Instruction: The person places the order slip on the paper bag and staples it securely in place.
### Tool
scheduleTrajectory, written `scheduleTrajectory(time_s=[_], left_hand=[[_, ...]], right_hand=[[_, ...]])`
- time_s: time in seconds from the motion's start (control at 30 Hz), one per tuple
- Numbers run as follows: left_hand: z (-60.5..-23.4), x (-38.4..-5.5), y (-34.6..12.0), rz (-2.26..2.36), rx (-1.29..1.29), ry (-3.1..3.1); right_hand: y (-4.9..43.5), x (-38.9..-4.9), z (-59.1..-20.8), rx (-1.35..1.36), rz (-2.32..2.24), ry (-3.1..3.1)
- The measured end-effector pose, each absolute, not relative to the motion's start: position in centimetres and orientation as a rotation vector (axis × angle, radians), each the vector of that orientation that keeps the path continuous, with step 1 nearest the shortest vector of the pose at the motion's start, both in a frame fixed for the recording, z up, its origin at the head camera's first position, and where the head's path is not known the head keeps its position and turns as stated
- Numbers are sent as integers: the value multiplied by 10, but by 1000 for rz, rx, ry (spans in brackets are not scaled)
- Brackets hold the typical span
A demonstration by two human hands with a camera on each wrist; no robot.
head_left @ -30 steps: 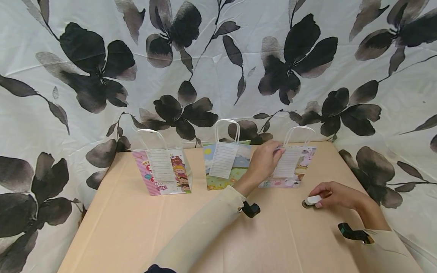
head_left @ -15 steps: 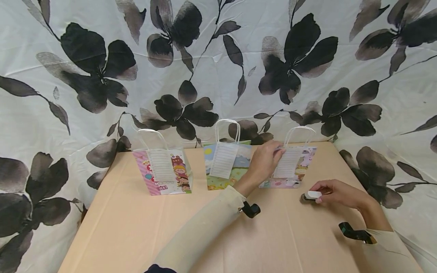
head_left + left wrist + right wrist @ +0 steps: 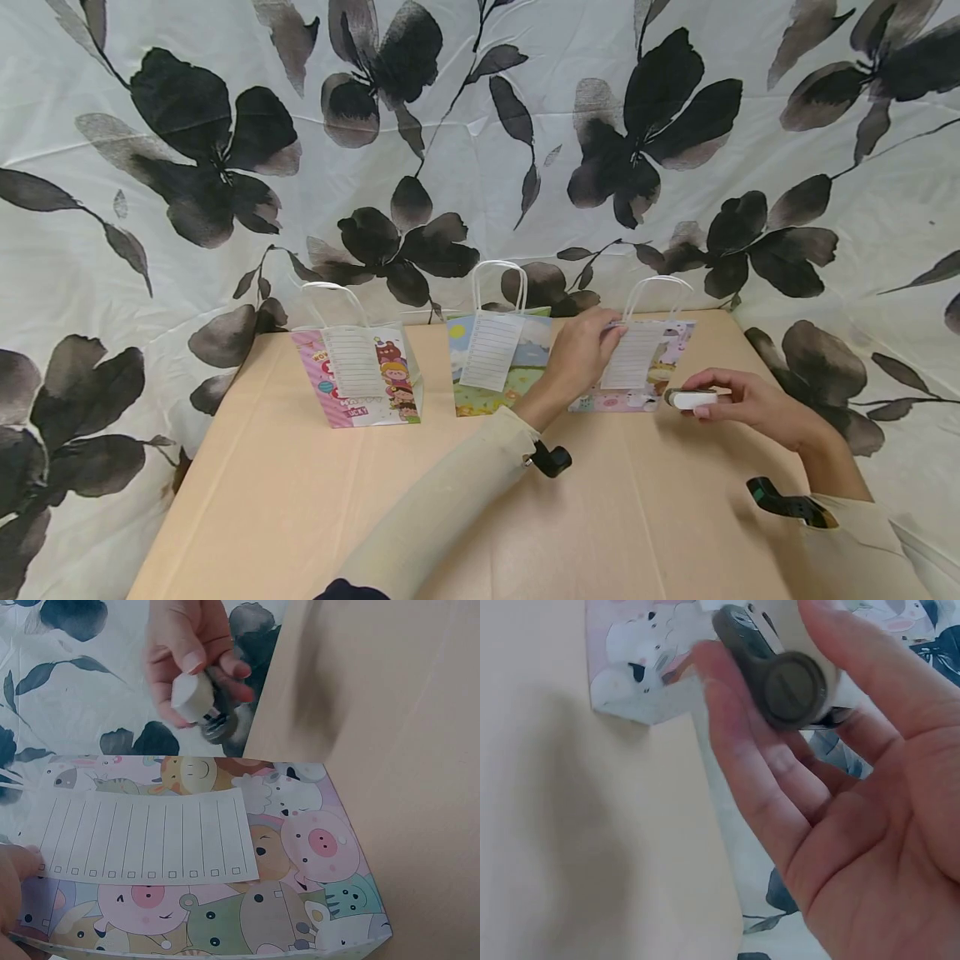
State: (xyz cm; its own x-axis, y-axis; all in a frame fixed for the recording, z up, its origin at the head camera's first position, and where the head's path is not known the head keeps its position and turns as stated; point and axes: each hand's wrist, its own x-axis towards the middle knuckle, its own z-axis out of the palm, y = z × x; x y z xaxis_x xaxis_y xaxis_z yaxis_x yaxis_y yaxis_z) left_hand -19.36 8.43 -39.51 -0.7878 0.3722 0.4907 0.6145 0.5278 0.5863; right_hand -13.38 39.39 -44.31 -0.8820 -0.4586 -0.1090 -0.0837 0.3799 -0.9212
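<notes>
My left hand pinches the top of a white checklist slip against the upper edge of the right-hand paper bag, which is printed with cartoon animals. In the left wrist view, that lined slip lies flat on the bag's animal-print face. My right hand holds a small white and dark grey stapler between thumb and fingers. It is raised above the table, just right of the bag. Up close in the right wrist view, the stapler shows its rounded grey end.
Two more paper bags stand upright to the left: a pink cartoon one and a landscape-print one. Each has white twisted handles and a slip on its front. A floral cloth hangs behind the tan table.
My right hand has lifted the stapler off the table and moved it up towards the right-hand bag. My left hand has stayed on the slip and bag.
</notes>
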Motion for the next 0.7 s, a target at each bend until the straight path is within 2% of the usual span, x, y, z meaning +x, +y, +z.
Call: scheduleTrajectory(time_s=[0.33, 0.7], left_hand=[[-396, -194, 84, -1131, -833, -2457], [-396, -195, 84, -1133, -835, -2447]], right_hand=[[386, -132, -432, -405, -1628, 2447], [386, -136, -425, -654, -1930, 2158]])
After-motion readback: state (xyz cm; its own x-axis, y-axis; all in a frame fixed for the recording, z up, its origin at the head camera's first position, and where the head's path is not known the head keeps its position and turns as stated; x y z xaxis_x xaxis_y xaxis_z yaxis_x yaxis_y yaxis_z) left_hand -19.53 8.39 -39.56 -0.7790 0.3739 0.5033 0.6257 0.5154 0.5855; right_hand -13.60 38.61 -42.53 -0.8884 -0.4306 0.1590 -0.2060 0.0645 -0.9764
